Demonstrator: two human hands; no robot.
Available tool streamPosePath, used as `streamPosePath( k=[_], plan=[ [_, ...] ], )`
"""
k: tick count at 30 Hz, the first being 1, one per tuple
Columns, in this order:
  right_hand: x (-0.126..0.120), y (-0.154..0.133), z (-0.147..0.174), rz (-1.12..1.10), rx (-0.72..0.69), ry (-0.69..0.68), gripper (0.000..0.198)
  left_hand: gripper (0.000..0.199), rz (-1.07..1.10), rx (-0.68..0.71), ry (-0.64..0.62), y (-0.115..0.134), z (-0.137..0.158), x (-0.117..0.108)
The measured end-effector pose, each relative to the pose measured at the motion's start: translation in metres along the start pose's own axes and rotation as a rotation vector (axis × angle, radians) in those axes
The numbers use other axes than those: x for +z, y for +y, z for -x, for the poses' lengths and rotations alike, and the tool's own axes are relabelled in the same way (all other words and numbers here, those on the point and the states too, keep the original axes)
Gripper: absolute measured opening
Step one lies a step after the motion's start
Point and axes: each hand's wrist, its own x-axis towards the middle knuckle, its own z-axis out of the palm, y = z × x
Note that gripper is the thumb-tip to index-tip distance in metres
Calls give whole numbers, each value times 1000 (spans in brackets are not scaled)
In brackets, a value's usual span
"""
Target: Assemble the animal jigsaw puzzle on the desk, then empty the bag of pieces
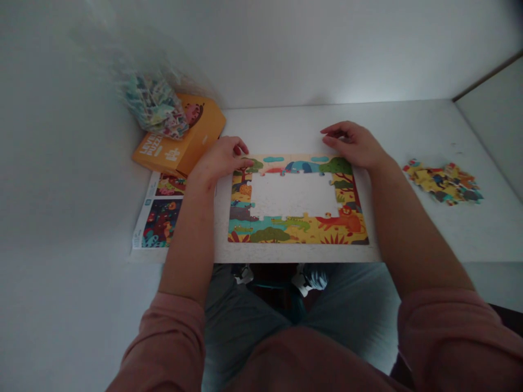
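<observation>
A jigsaw puzzle (269,234) lies flat on the white table, its border joined all round and bare table showing in the middle. Trees, a crocodile, a lion and blue clouds are printed on it. My left hand (224,158) rests at the upper left corner, thumb by the printed tree, fingers loosely apart and holding nothing. Beyond the upper right corner, my right hand (354,142) hovers or rests with thumb and fingers apart and nothing between them. A heap of loose puzzle pieces (445,181) lies to the right of my right forearm.
An orange puzzle box (204,133) stands at the back left, with a clear plastic bag of puzzle pieces (157,106) on it. Under it lies a printed picture sheet (159,223). The white table (449,239) meets walls at the back and right; its front edge is above my lap.
</observation>
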Motion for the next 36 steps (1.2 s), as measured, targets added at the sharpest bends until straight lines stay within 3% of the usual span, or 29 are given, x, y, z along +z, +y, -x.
streamPosePath(
  k=[3,6,9,12,18,23,27,32,36],
  plan=[
    [-10,0,2,64,-2,-23,44,31,13,-20,0,0,-1,2],
    [-18,-1,5,140,36,-96,63,28,16,-41,-2,2,0,1],
    [-20,-2,7,216,47,-184,83,30,-15,-64,14,5,1,1],
    [-18,-6,8,269,53,-188,91,34,-41,-74,23,6,0,1],
    [-17,-15,8,334,51,-182,83,45,-67,-85,30,3,-7,2],
    [-12,-20,8,409,83,-117,65,46,-99,-43,46,2,-7,2],
    [-16,-41,11,452,20,-65,60,55,-112,-46,26,-2,-11,-1],
    [-60,-61,38,492,-14,33,61,56,-250,-19,-13,-2,-17,-3],
    [-117,-34,101,574,169,212,50,58,-333,-16,6,-2,-20,0]
  ],
)
